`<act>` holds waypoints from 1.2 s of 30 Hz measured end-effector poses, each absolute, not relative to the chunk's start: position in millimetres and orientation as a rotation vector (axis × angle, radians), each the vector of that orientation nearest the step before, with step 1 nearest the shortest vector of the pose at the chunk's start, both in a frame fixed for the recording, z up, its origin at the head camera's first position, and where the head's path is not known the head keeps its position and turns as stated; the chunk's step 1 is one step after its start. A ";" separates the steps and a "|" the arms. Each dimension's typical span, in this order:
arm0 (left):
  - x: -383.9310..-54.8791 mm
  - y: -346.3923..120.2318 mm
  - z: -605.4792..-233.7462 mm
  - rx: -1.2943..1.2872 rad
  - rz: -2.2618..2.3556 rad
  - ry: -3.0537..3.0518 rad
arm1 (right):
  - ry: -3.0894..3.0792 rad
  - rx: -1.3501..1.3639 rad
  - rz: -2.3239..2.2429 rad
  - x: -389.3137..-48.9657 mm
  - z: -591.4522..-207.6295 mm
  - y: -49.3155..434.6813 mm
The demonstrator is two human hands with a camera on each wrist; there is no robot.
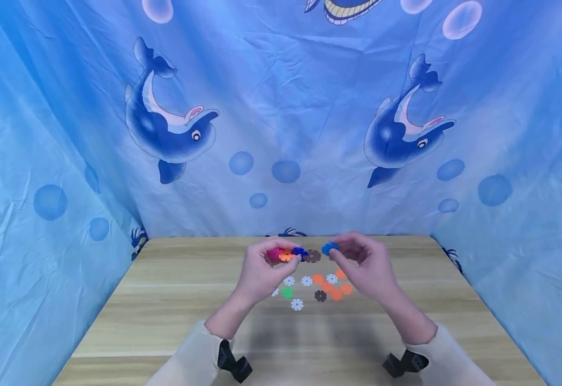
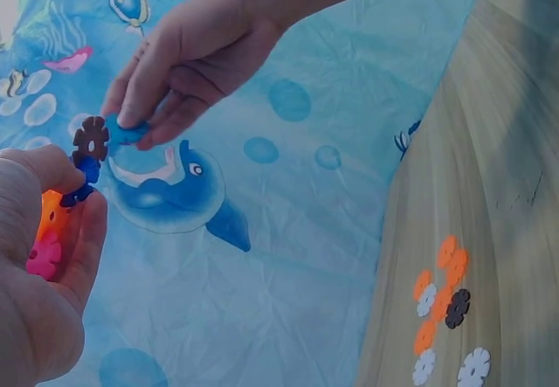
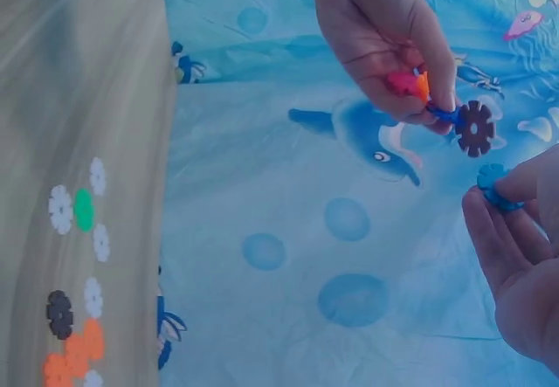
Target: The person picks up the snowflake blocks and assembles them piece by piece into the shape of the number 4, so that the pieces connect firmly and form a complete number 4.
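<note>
My left grip [image 1: 260, 272] pinches a disc chain [image 1: 300, 252] below frame centre, my right grip [image 1: 371, 271] pinches a light-blue disc [image 1: 329, 248], worktop [image 1: 165, 300] beneath

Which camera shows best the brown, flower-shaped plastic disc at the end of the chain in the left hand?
The right wrist view: the brown disc looks biggest there, almost face-on, with its notches and centre hole clear. The head view shows it tiny and far off. The left wrist view shows it too, but smaller and less crisp.
</note>
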State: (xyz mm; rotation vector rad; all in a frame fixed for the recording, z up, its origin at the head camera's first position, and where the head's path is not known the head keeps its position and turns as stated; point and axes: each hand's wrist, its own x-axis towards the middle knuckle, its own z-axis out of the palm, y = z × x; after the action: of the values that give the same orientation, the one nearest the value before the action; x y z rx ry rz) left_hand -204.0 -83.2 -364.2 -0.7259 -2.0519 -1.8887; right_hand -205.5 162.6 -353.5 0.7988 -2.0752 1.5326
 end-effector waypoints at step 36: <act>-196.2 -77.6 -362.6 -0.819 -1.843 -2.019 | -1.926 0.868 1.538 -184.8 -350.2 154.1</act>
State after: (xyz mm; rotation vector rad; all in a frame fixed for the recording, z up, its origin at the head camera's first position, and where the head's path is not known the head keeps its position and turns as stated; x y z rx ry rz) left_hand -196.2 -77.6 -362.6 -0.8192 -2.0188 -1.8430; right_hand -184.8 154.1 -350.2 0.8680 -1.9264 1.5384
